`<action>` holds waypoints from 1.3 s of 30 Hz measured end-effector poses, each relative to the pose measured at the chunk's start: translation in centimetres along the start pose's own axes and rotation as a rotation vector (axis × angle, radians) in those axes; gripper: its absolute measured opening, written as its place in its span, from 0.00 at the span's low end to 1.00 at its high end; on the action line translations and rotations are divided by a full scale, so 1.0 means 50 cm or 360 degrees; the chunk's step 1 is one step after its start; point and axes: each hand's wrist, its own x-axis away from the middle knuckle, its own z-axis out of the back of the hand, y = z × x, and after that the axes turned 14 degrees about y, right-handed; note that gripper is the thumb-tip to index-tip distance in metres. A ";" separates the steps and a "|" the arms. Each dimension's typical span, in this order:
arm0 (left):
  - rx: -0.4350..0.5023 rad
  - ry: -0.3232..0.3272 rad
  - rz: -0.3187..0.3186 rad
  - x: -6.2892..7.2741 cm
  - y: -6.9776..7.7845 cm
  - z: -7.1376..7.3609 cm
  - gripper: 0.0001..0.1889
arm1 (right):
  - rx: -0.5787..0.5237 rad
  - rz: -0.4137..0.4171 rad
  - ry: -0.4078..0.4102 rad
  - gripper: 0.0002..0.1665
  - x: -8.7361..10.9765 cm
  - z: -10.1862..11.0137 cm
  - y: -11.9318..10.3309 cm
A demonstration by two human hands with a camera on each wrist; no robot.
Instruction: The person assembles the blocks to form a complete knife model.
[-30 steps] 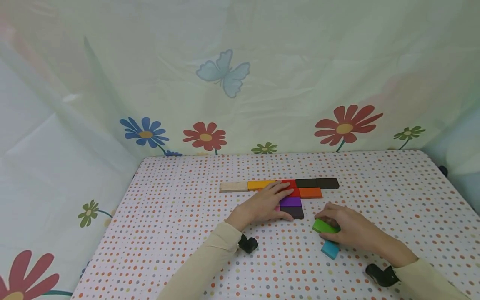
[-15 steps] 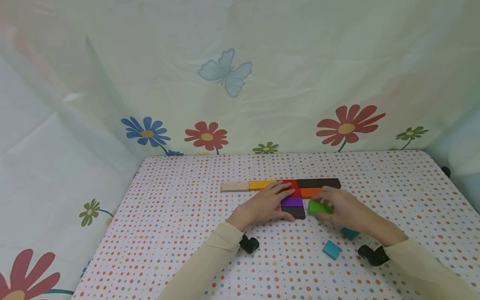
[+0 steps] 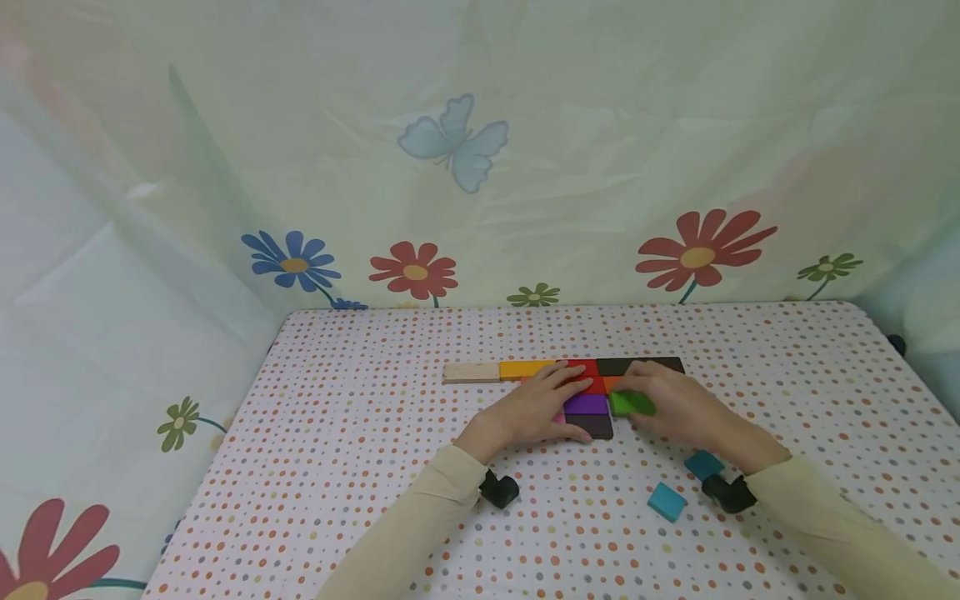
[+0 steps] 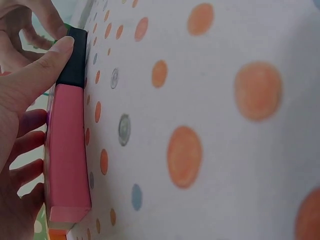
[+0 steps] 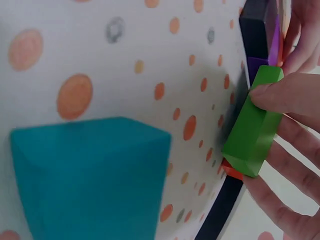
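My left hand [image 3: 525, 408] lies with spread fingers over a flat arrangement of coloured blocks. Its thumb reaches a dark block [image 4: 72, 57], beside a long pink block [image 4: 70, 150] in the left wrist view. Between thumb and fingers my right hand [image 3: 678, 404] pinches a green block [image 5: 255, 120]. That block's far end sits right at the purple block [image 3: 587, 405], just below the orange block [image 3: 611, 384]. Red blocks [image 3: 581, 367] show around the left fingertips, and the left hand hides part of the arrangement.
The back row also has a plain wood block [image 3: 471, 372], a yellow block [image 3: 523, 369] and dark blocks [image 3: 637, 365]. Two loose blue blocks lie nearer the front, one blue block [image 3: 667, 502] apart and another blue block [image 3: 703, 464] by the right wrist's black camera [image 3: 729, 493].
My right hand has picked the green block up from near the blue ones and carried it away from me and leftward to the purple block. The left hand has stayed in place.
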 end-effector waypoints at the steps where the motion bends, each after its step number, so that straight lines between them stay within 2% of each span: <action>1: -0.0001 0.0001 0.0001 0.001 0.000 0.000 0.45 | 0.0014 0.0020 0.0006 0.21 0.000 -0.001 -0.001; 13: 0.0012 0.0002 -0.0002 0.002 -0.002 -0.004 0.45 | 0.0185 0.0197 0.0117 0.23 0.007 -0.019 -0.009; 24: 0.0014 0.0013 -0.0005 0.001 -0.006 -0.006 0.45 | 0.0188 0.0305 0.0206 0.21 0.017 -0.021 -0.017; 26: 0.0019 0.0016 -0.0005 0.001 -0.006 -0.006 0.45 | 0.0167 0.0276 0.0210 0.20 0.018 -0.019 -0.018; 29: 0.0027 0.0007 -0.0004 0.000 -0.005 -0.005 0.45 | 0.0073 0.0163 0.0195 0.18 0.020 -0.010 -0.014; 33: 0.0027 -0.0005 -0.0001 -0.001 -0.004 -0.005 0.45 | -0.0153 0.0017 0.0142 0.14 0.024 0.020 -0.001; 39: 0.0038 0.0004 0.0000 0.001 -0.004 -0.003 0.45 | -0.0385 -0.0094 -0.0160 0.13 0.047 0.062 0.030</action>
